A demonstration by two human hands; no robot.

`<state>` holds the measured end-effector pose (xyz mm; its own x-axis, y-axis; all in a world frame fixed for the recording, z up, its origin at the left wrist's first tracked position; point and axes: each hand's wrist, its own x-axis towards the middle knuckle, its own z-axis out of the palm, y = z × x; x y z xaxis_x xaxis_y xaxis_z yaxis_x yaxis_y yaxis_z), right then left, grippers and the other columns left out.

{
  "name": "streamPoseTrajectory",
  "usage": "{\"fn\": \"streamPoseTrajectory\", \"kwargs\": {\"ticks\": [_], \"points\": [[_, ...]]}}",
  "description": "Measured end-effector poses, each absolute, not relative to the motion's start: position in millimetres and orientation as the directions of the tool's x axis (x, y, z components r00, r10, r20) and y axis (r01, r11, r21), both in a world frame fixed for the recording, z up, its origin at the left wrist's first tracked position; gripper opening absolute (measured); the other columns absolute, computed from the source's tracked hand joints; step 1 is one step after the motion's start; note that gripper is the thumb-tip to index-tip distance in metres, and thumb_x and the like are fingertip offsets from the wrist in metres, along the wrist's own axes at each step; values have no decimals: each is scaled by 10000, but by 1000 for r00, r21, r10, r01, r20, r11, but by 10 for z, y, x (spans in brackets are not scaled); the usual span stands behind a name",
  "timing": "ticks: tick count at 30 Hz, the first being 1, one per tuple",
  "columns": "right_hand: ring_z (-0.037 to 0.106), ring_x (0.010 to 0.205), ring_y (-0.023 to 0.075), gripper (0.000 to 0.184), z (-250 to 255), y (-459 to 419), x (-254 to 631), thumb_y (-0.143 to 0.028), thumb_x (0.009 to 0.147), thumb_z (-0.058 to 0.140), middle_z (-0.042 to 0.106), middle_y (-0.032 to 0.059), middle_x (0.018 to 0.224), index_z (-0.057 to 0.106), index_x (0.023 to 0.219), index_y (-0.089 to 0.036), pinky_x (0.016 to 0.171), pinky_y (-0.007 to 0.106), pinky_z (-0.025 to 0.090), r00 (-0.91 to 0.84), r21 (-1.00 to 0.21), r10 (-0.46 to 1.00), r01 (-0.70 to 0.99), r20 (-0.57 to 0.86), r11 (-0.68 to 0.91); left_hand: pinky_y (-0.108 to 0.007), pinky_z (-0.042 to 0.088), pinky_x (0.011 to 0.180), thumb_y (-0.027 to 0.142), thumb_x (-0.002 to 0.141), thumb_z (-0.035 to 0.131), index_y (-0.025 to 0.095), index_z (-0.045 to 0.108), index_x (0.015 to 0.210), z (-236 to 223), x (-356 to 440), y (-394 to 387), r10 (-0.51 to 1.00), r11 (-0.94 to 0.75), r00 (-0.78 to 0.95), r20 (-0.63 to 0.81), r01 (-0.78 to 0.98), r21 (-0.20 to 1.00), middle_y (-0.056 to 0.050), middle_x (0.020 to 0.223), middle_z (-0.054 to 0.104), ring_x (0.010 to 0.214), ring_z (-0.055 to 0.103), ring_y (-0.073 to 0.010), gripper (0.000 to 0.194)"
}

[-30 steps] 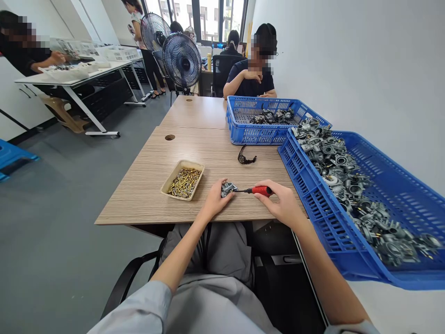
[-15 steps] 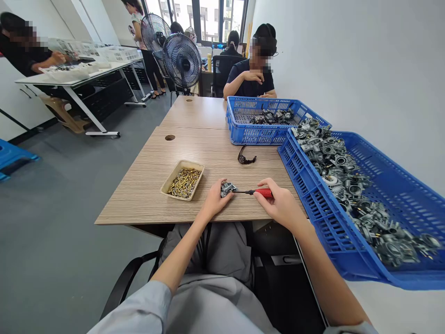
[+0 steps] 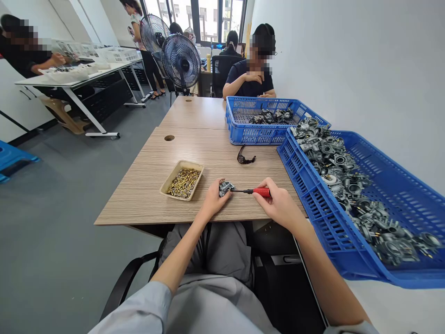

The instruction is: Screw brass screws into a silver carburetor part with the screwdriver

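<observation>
My left hand [image 3: 214, 198] is closed round a small grey metal carburetor [image 3: 226, 187] just above the table near its front edge. In my right hand [image 3: 278, 204] is a screwdriver [image 3: 261, 191] with a red handle, gripped between thumb and fingers. Its dark shaft points left, and the tip meets the carburetor's right side; what exactly it touches is too small to make out. Left of my left hand stands a cream plastic tray [image 3: 163, 189] holding many small brass-coloured and silvery pieces [image 3: 184, 183].
A blue crate [image 3: 327, 232] heaped with carburetors [image 3: 342, 160] stands to my right. Behind it is another blue crate [image 3: 246, 134] with darker parts. A black wristwatch [image 3: 245, 157] lies on the table [image 3: 139, 195]. A person [image 3: 250, 83] sits opposite; fans [image 3: 181, 60] stand beyond.
The carburetor has turned slightly in my left hand. My right hand keeps its grip on the screwdriver, whose tip stays at the carburetor.
</observation>
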<state>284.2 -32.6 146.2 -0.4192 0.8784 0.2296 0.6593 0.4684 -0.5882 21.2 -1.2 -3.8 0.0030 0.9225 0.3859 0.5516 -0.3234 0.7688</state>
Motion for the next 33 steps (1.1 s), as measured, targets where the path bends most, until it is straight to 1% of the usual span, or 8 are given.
{"fn": "streamPoseTrajectory", "kwargs": {"ticks": [3,7,18,24,33], "points": [[734,703,255,181,1458,-323,2843,-437,1063,627,768,10,836,524,1042,-289,651,314,452,-407,-577,882,671,238,466,-502,533,1181,356,986,710,211,553,1450,-30,213,-16,924,-320,3,382,553,769,-156,1414,717,1340,685,-320,511],[730,695,259,193,1460,-321,2846,-452,1069,626,756,1,808,524,1039,-291,651,311,444,-403,-572,886,680,231,459,-499,537,1172,351,982,710,207,557,1447,-13,218,-24,923,-318,-5,384,552,771,-160,1407,719,1324,689,-319,510],[731,696,253,184,1422,-300,2837,-450,1063,628,757,6,819,536,1049,-291,656,320,469,-407,-607,881,645,242,465,-486,540,1173,325,975,708,212,563,1433,-10,219,-24,925,-306,-18,379,555,773,-145,1399,725,1313,696,-310,493],[692,622,230,214,1391,-285,2834,-480,1061,629,726,-10,781,531,1036,-291,623,311,451,-393,-624,887,637,242,453,-488,535,1178,327,979,705,206,563,1435,-30,215,-18,928,-293,-27,371,560,775,-145,1400,728,1302,699,-307,493],[654,583,216,208,1359,-269,2817,-476,1051,637,695,-18,738,560,1050,-283,616,306,430,-380,-627,890,637,250,448,-475,552,1137,333,979,709,209,572,1414,-35,207,-18,924,-269,-74,374,569,777,-132,1345,739,1273,712,-314,473]]}}
